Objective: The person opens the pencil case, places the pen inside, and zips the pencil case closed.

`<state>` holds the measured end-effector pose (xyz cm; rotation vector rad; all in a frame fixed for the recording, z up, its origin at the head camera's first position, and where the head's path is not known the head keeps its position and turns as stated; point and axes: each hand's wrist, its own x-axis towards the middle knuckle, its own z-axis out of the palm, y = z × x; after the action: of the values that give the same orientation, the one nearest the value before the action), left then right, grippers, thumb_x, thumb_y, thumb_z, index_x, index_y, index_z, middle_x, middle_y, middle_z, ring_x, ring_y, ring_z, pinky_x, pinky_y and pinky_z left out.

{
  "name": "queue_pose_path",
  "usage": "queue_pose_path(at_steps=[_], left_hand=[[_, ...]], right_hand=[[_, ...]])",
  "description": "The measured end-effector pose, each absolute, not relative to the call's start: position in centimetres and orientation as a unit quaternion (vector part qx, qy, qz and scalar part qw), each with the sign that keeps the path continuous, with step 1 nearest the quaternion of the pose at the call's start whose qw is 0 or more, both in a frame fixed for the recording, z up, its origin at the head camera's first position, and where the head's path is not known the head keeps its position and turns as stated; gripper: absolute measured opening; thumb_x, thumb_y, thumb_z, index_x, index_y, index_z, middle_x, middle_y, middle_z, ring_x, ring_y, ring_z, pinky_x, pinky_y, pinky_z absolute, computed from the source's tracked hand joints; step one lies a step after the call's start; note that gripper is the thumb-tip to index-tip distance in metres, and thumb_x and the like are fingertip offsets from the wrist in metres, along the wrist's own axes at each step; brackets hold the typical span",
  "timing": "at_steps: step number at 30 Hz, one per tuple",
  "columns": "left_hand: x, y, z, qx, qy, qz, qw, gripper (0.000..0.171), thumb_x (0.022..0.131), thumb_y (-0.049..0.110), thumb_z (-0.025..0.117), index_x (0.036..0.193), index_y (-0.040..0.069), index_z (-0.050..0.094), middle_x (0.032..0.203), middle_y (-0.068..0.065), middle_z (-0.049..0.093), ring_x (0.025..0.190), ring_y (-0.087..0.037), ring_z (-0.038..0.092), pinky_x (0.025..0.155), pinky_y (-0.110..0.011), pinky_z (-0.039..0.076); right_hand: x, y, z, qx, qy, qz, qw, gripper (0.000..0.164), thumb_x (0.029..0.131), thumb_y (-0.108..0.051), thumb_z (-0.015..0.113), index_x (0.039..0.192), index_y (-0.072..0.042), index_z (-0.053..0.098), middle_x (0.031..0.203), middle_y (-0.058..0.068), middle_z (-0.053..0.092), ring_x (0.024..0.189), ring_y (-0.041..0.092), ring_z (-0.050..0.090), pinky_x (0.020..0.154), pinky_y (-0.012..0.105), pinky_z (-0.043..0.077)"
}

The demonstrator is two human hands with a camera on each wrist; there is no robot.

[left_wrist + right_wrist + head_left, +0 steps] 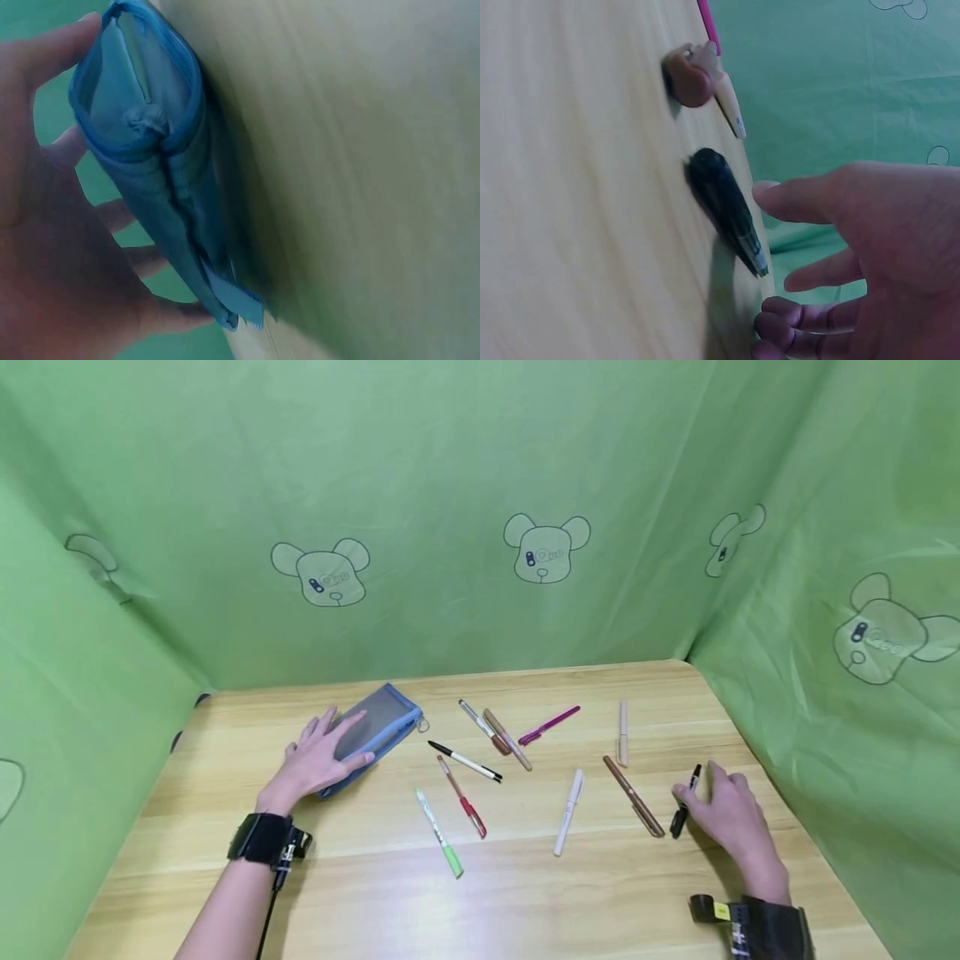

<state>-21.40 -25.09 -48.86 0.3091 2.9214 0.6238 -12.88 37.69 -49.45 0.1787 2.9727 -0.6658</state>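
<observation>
On the left of the table, a grey mesh pencil case (384,703) with blue edging lies at a slant. My left hand (318,760) rests on it with spread, fairly straight fingers; the thumb lies along its near side. The left wrist view shows the case (191,172) end-on beside the hand (67,247). At the right, my right hand (727,814) is over a black pen (679,820), thumb to one side and fingers to the other. In the right wrist view a gap shows between the thumb of that hand (885,247) and the pen (724,199).
Several pens lie scattered mid-table: brown (633,795), cream (623,735), white (568,814), magenta (549,725), green-capped (438,832), red (462,797) and black-and-white (465,762). A tan pen (508,739) touches a silver-and-brown one (477,717). Green curtains (450,627) enclose the table.
</observation>
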Motion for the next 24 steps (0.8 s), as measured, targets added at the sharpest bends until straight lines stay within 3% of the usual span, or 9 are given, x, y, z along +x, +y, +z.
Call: queue_pose_path(at_steps=[5,11,14,17,20,24], left_hand=[[-21.8,-24.7,-48.9,0.107,0.972,0.196,0.079,0.085,0.095,0.063,0.059,0.164,0.024,0.027,0.168,-0.029,0.004,0.146,-0.063,0.008,0.101,-0.091,0.008],[-21.5,-24.3,-48.6,0.102,0.971,0.193,0.099,0.081,0.098,0.059,0.058,0.164,0.025,0.027,0.166,-0.031,0.005,0.144,-0.065,0.012,0.096,-0.093,0.009],[-21.1,-24.3,-48.4,0.093,0.971,0.197,0.102,0.075,0.101,0.057,0.053,0.164,0.027,0.026,0.166,-0.032,0.006,0.144,-0.065,0.013,0.095,-0.094,0.011],[-20.6,-24.2,-48.2,0.08,0.969,0.21,0.106,0.071,0.104,0.058,0.046,0.165,0.029,0.023,0.166,-0.033,0.007,0.144,-0.065,0.015,0.093,-0.095,0.012],[-19.9,-24.1,-47.9,0.067,0.966,0.223,0.113,0.071,0.105,0.06,0.041,0.166,0.029,0.02,0.165,-0.034,0.007,0.142,-0.067,0.016,0.092,-0.095,0.011],[-19.2,-23.9,-47.4,0.056,0.963,0.232,0.124,0.07,0.106,0.058,0.037,0.166,0.028,0.018,0.164,-0.035,0.008,0.141,-0.069,0.016,0.092,-0.095,0.011]], right_hand=[[-12.9,37.2,-49.4,0.071,0.973,-0.211,0.053,0.096,0.103,-0.055,0.052,0.149,0.024,0.022,0.136,0.056,0.029,0.118,0.072,0.037,0.095,0.08,0.038],[-13.2,36.8,-49.4,0.074,0.978,-0.191,0.038,0.082,0.101,-0.04,0.059,0.141,0.027,0.034,0.131,0.054,0.038,0.117,0.069,0.041,0.093,0.076,0.043],[-13.3,36.8,-49.4,0.064,0.981,-0.183,0.023,0.071,0.099,-0.031,0.06,0.137,0.027,0.041,0.125,0.051,0.047,0.112,0.066,0.049,0.086,0.073,0.048],[-13.4,36.8,-49.5,0.055,0.981,-0.184,0.012,0.056,0.098,-0.024,0.059,0.129,0.022,0.051,0.108,0.042,0.059,0.096,0.057,0.059,0.074,0.065,0.052],[-13.6,36.7,-49.4,0.052,0.981,-0.186,0.012,0.046,0.096,-0.018,0.055,0.123,0.02,0.055,0.097,0.034,0.062,0.087,0.051,0.061,0.067,0.06,0.051],[-13.7,36.6,-49.3,0.052,0.983,-0.175,0.015,0.05,0.094,-0.014,0.054,0.128,0.022,0.052,0.109,0.042,0.06,0.096,0.06,0.059,0.073,0.065,0.052]])
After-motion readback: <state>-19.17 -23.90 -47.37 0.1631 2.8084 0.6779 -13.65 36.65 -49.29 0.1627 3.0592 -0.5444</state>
